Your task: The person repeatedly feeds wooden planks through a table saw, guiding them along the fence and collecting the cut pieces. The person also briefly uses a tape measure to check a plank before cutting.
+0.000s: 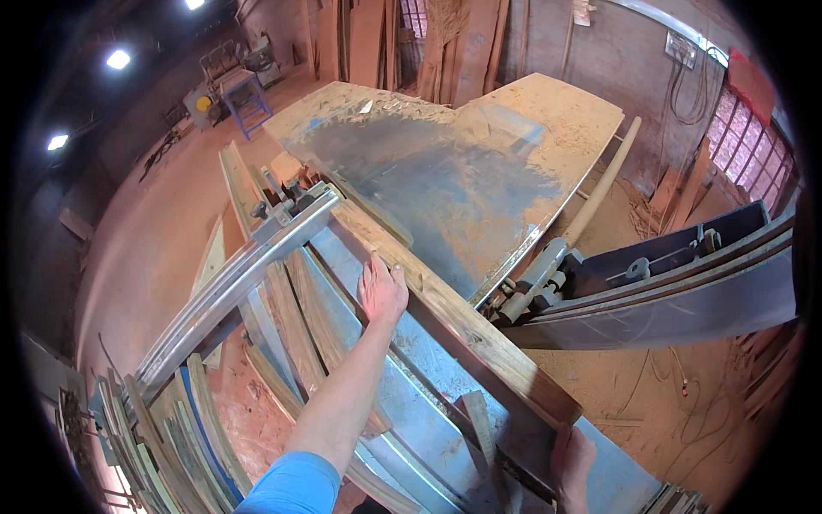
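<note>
A long, thick wooden beam (pixel 462 321) lies diagonally along the bluish metal sliding table (pixel 338 265) of a large saw. Its far end meets a silver metal fence (pixel 244 283). My left hand (pixel 383 289) grips the beam's left edge toward its far part, fingertips at the top edge. At the near end, my right hand (pixel 575 463) is closed round the beam's end corner; some of its fingers are hidden. To the right of the beam spreads the saw's dark main table (pixel 411 193), dusted with sawdust.
Loose wooden strips (pixel 295 317) lie left of the sliding table, and several more stand at the lower left. A dark metal beam with a rail (pixel 668 295) juts out at the right. Boards (pixel 364 47) lean on the back wall. Cables (pixel 685 385) lie on the dusty floor.
</note>
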`<state>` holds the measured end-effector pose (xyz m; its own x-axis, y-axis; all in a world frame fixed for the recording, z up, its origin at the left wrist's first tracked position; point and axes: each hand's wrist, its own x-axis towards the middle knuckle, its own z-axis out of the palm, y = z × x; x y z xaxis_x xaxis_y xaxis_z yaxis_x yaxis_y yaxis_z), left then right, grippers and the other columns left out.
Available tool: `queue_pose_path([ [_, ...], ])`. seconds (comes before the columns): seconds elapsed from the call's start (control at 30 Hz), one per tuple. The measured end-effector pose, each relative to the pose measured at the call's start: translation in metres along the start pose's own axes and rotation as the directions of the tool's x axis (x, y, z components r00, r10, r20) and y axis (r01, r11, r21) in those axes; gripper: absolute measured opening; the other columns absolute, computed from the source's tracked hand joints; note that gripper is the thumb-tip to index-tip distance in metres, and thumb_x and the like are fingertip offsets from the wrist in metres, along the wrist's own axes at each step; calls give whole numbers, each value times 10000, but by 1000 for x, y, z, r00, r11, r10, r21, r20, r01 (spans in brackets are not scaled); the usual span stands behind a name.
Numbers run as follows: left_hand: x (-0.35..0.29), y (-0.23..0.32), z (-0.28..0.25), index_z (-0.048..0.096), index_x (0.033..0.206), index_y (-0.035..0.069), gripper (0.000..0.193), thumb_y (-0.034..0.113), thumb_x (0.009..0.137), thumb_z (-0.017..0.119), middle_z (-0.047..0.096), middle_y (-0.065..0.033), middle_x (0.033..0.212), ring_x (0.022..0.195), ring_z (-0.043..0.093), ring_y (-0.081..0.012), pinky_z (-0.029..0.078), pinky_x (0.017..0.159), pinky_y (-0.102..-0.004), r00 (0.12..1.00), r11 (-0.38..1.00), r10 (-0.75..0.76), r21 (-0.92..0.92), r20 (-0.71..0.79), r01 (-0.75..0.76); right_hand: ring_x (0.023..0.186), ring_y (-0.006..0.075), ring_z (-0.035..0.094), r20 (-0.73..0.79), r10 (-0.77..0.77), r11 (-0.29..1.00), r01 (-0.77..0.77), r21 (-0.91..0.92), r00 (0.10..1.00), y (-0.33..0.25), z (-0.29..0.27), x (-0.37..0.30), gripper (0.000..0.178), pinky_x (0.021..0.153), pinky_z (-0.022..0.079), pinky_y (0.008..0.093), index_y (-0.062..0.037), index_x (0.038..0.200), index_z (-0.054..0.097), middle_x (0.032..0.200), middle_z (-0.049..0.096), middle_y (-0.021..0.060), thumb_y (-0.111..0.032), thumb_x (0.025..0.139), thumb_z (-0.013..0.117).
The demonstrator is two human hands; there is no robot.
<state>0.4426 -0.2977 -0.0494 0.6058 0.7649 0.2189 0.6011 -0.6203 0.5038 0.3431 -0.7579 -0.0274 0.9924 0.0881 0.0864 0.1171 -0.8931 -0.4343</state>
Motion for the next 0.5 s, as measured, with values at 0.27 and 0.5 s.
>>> queue_pose_path([
  [0.27,1,14,-1,335,1487,-44,654,360,997,491,426,-280,1497,1426,370,-367,265,1175,-468,1000,1000,8,-4,12,-8,637,467,605,24,32,999,-32,-29,999,2,0,-3,362,562,455,551,-49,709,587,651,604,234,-307,963,595],
  [0.5,16,-9,-3,393,1441,-48,549,325,1038,392,515,-277,1399,1234,513,-427,425,1019,-468,991,986,25,160,132,-46,606,443,620,16,-20,997,18,75,1000,-14,0,0,318,519,491,511,-77,696,574,617,598,198,-280,927,653],
])
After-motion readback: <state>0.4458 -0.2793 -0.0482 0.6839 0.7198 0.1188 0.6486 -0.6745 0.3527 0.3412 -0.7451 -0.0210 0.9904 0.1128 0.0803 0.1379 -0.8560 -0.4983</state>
